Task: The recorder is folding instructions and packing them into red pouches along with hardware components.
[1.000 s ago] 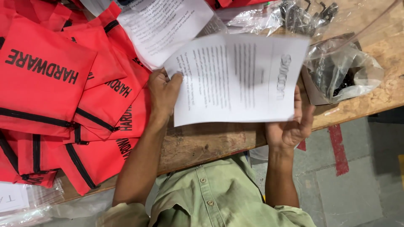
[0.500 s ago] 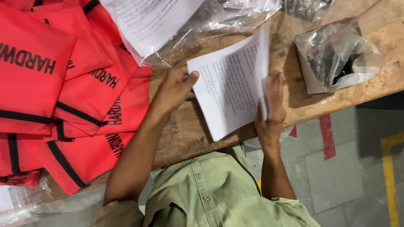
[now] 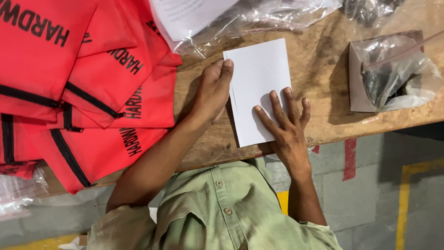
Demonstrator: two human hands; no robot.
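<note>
Folded sheet: a white paper [image 3: 259, 88] lay flat on the wooden counter [image 3: 323, 65], doubled over, its folded edge running along the left side and its blank face up.
Left hand [image 3: 213, 90]: rested at the folded edge, fingers together and stretched flat, the fingertips touching the upper left part of the sheet; its grip closed on nothing.
Right hand [image 3: 284, 122]: lay spread, palm down, on the lower right part of the sheet, fingers fanned and pressing it to the counter; nothing was held in its grip either.
Doing it well: judging from the pose, the crease was being set. It would hold best with the right hand pinning the loose edges square while the left ran firmly along the full fold, so that the two layers did not slip apart.
Left of the sheet: red zip pouches [image 3: 92, 69] with black zippers lay overlapped in a heap, just beside the left forearm.
Above the sheet: a clear plastic bag [image 3: 259, 21] held another printed paper [image 3: 189, 14].
Right: a bag of dark hardware [image 3: 393, 74] sat on a brown card, well apart from the hands.
</note>
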